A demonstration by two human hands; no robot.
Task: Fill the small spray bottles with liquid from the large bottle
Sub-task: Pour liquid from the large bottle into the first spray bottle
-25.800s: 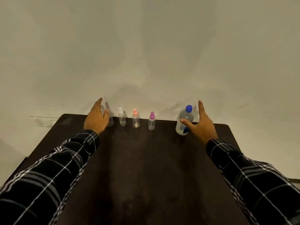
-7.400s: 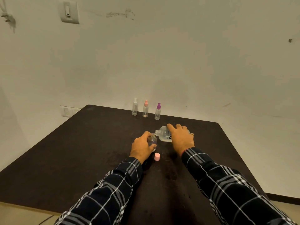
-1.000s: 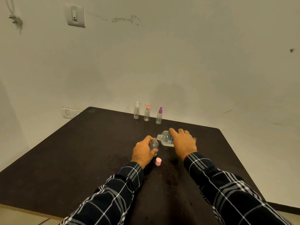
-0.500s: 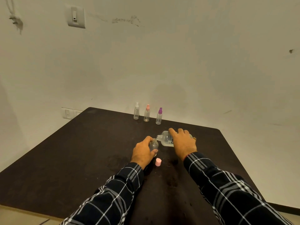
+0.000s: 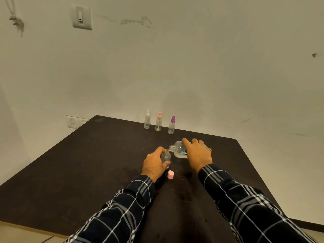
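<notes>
1. Hardly anything has shifted over the last half second: both hands and both bottles sit where they were.
2. Near the middle of the tabletop [image 5: 87, 172], the left hand [image 5: 154, 163] grips the small open bottle [image 5: 166, 156], fingers curled round its body, keeping it upright.
3. From above, the right hand [image 5: 197, 155] clamps the large bottle [image 5: 178, 151], which is tipped on its side. Its uncapped neck points left and meets the small bottle's mouth.
4. Just beside the left hand, on the near side, the pink spray top [image 5: 170, 174] stands on the tabletop.
5. At the far edge, well apart from the hands, the white-topped bottle [image 5: 147, 122], pink-topped bottle [image 5: 158, 122] and purple-topped bottle [image 5: 171, 125] stand upright in a row.
</notes>
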